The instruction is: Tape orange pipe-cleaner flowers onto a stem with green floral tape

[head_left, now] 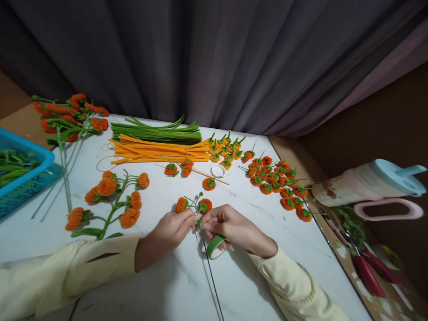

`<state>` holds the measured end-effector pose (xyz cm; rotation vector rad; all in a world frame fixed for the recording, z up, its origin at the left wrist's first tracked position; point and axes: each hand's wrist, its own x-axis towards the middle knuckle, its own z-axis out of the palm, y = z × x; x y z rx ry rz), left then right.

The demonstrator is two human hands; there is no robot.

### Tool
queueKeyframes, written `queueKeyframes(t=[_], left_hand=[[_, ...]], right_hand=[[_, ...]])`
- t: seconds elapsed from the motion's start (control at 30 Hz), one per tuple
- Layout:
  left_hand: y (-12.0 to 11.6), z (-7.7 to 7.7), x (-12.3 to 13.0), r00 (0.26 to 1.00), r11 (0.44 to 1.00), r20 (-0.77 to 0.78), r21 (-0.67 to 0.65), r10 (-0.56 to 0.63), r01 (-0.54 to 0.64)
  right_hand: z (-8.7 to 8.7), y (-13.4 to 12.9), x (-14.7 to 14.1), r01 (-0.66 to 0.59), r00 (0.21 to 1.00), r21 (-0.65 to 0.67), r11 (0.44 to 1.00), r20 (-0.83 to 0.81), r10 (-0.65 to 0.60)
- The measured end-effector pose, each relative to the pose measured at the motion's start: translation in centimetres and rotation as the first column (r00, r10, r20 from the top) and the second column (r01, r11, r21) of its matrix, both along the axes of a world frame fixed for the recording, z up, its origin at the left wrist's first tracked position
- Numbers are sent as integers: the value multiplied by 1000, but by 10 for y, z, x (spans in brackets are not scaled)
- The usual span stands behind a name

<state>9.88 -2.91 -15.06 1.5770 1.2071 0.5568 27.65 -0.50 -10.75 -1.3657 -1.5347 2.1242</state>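
Note:
At the middle of the white table, my left hand (pixel 177 227) pinches the thin green stem (pixel 197 206) of a small sprig. Two orange pumpkin-like pieces sit at its top, one (pixel 181 205) on the left and one (pixel 205 205) on the right. My right hand (pixel 227 225) closes its thumb and fingertips on the same stem, right beside the left fingertips. A roll of green tape (pixel 216 247) hangs under the right fingers. From the fingertips a long dark wire (pixel 212 278) runs down toward the near edge.
Green (pixel 157 132) and orange-yellow strips (pixel 157 150) lie behind the hands. Orange pumpkins (pixel 274 176) cluster at right, beyond a white ring (pixel 218 170). Finished-looking branches (pixel 113 207) lie left, near a blue basket (pixel 30 178). A cup (pixel 364 180) and red-handled tools (pixel 369 272) are far right.

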Motion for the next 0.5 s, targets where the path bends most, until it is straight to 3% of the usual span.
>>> queueKeyframes(t=[0.1, 0.33, 0.5], left_hand=[[-2, -3, -5, 995, 985, -90, 166, -29, 44], [-3, -8, -3, 991, 978, -126, 198, -46, 70], [-4, 3, 3, 995, 996, -82, 60, -60, 65]], right_hand=[[2, -2, -2, -17, 1000, 36, 999, 26, 16], [2, -10, -6, -79, 984, 229, 970, 176, 39], [4, -14, -6, -248, 950, 509, 824, 293, 105]])
